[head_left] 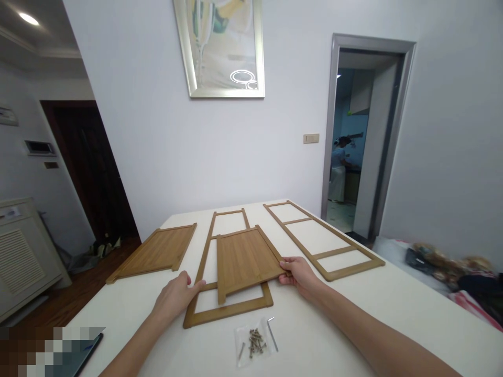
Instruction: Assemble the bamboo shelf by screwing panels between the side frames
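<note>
A slatted wooden panel [243, 256] is tilted above a ladder-like wooden frame [231, 310] and partly covers it. My right hand [296, 275] grips the panel's right edge near its front corner, thumb on top and fingers below. At the left rail of that frame is my left hand [176, 294], its thumb over the rail and its other fingers curled, mostly hidden. A second wooden panel [157, 252] lies to the left. Another long wooden frame [341, 272] with crossbars lies flat on the right.
A clear bag of screws [255, 343] and a hex key [272, 335] lie near the front of the white table [314, 324]. A dark flat device [88, 356] is at the lower left. Bundled items [436, 262] sit beyond the right edge. A person [338, 167] stands through the doorway.
</note>
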The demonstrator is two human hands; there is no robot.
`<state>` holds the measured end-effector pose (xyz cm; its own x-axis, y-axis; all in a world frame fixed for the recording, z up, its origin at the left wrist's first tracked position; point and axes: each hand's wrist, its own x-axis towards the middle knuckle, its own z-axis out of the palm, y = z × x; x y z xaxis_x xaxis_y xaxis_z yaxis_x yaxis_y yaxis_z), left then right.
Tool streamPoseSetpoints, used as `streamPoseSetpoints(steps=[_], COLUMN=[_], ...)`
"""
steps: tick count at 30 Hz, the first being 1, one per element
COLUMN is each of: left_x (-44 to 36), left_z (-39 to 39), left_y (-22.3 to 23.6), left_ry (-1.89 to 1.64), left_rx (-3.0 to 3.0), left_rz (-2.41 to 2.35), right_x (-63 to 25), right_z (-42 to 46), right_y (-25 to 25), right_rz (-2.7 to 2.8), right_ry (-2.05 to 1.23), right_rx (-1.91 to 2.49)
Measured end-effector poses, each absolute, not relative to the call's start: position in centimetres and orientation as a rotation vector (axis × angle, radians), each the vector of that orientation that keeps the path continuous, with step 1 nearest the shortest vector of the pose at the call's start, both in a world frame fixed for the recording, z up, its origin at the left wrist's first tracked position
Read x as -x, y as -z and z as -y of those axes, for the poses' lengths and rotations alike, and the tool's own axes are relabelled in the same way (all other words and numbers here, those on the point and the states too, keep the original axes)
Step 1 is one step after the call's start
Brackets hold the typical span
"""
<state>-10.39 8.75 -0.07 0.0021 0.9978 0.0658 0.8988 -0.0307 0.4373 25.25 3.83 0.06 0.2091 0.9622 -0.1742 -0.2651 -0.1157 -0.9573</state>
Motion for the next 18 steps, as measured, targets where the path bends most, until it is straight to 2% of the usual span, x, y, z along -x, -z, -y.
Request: streamPoseSetpoints(steps=[6,12,18], left_x=[11.0,10.9,11.5], left_z=[-8.8,-9.0,-9.6], left_y=[0.8,0.9,1.2], left_ry=[-0.301,-0.328,-0.446], left_rx=[-2.124,-2.14,-2.086], left_rz=[-1.89,-1.917,-1.959], right_x=[-29.6,-36.6,-41.5], right_z=[-5.0,-5.3,-4.5], right_y=[-1.1,-2.3,-2.2], right_rz=[0.651,0.443,0.33], right_ry=[-1.044,-0.739,-0.647], right_rx=[1.229,1.394,1.53])
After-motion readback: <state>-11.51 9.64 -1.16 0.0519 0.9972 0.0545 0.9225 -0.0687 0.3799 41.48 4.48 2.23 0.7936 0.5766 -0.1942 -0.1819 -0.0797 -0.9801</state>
